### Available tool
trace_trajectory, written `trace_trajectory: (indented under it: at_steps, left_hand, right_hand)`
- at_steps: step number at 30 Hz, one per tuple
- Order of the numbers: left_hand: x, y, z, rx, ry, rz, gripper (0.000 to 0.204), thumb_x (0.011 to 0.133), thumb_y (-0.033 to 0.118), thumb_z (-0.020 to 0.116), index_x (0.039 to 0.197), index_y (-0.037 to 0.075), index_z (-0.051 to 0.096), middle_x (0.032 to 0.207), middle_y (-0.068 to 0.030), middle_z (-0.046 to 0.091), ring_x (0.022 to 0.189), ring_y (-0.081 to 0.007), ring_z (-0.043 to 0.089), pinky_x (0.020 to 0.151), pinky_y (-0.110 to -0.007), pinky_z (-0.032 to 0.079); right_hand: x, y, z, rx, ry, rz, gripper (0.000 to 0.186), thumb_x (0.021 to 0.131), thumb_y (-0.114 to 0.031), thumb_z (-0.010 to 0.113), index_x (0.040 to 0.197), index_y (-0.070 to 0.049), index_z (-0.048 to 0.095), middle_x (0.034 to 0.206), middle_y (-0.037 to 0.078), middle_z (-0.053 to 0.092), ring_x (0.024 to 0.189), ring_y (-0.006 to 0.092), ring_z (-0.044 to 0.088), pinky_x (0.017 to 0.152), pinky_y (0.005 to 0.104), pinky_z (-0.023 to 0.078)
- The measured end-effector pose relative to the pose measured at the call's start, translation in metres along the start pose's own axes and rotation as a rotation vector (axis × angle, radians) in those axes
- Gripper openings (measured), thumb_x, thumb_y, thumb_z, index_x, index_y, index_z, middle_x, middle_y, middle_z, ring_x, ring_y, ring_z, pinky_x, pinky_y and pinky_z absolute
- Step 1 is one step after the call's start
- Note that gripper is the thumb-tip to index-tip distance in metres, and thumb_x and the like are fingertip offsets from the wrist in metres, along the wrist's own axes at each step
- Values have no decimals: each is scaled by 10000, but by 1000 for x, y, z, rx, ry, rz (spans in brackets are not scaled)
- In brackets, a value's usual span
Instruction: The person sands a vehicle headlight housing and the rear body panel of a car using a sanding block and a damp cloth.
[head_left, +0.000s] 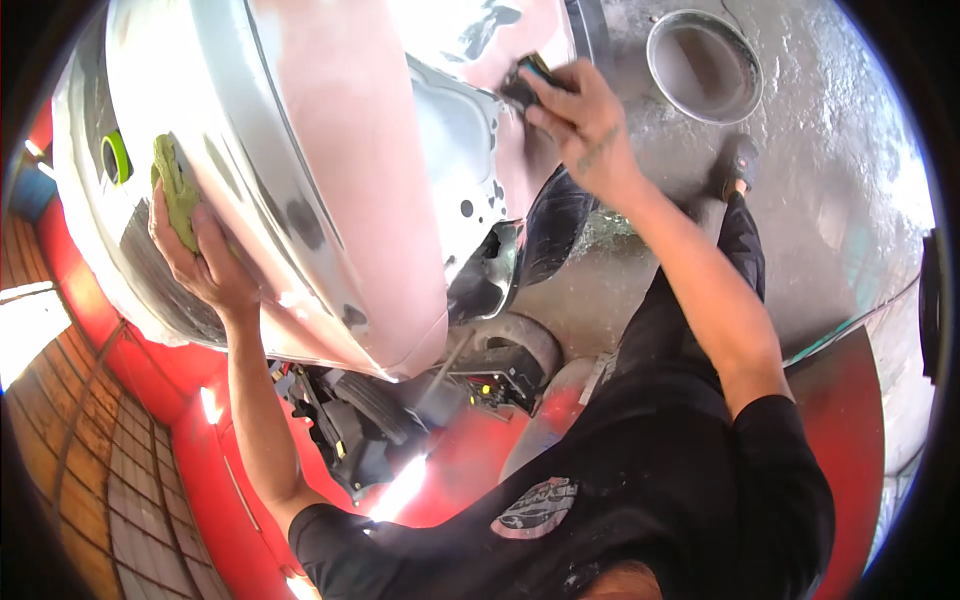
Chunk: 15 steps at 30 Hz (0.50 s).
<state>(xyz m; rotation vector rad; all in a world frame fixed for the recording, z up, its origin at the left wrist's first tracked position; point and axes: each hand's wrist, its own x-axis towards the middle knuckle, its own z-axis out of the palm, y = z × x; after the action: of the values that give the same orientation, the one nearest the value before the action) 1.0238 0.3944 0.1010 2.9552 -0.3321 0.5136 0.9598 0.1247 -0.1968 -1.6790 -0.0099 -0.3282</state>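
"With the left hand [208, 265]?"
"Pinched a green cloth [178, 195] between thumb and fingers, on the car body [350, 150]."
"With the right hand [592, 130]?"
"Gripped a dark block [527, 82] in bent fingers, near its edge."
"Beyond?"
"Saw a basin [700, 117] on glossy grey floor [820, 130]."

Garment: black T-shirt [650, 470], worn by the person.
Marking: one round printed emblem [537, 507] on the shirt's front, in grey and white tones with a reddish lower rim.
Lettering: a short row of capital letters, set across the emblem's upper right part.
Legibility: partial; small print.
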Motion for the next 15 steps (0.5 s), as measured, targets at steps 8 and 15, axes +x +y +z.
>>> trace_trajectory:
  at_steps: [8, 15]
  left_hand:
    - [4, -5, 1, 53, -3, 81, 477, 1021, 96, 527, 1477, -47, 537, 1388, -208, 609, 1257, -305, 600, 1086, -404, 457]
    - [-2, -4, -1, 8, 4, 49, 464, 1031, 92, 530, 1474, -45, 538, 1401, -201, 606, 1246, -290, 606, 1080, -392, 467]
  right_hand:
    - [-2, -12, -4, -83, -7, -96, 414, 902, -63, 762, 1314, -83, 738, 1029, 167, 586, 920, 353, 604, 795, 410, 489]
    - [-8, -21, -7, -110, -59, -32, 415, 867, -97, 769, 1282, -119, 759, 1031, 188, 590, 965, 390, 608, 815, 455, 512]
